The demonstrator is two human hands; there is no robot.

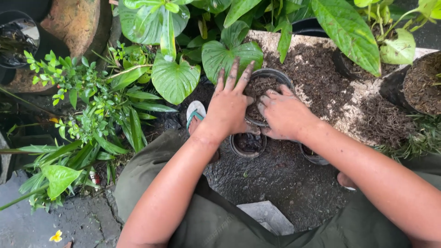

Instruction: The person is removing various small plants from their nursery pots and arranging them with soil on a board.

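A round black pot [271,79] full of dark soil sits on the ground right in front of the person. All other places here are told from this pot.

The left hand [229,106] lies flat on the near left side of the pot. Its fingers [233,73] are spread wide and stretch over the rim onto the soil, so they press down and grip nothing. The right hand [285,112] rests on the near right side of the pot. Its fingers curl down into the soil, half closed, and I cannot tell if they pinch anything.

The pot looks thin and bendy, like soft plastic. Full of damp soil, it is probably quite heavy for its size. The rim may bend if it is squeezed from one side only. The best place to hold it is likely low on the wall, one hand on each side. The soil is loose and crumbly, so it could spill if the pot tips. Both hands are muddy, so the wall may feel slippery.

Just in front of the pot, closer to the person, stands a smaller pot [248,145], with soil low inside. Behind the pot to the right lies a pile of soil [321,78] on a pale sack. A big heart-shaped leaf [174,80] hangs to the left of the pot. A sandal [195,110] shows near the left wrist.
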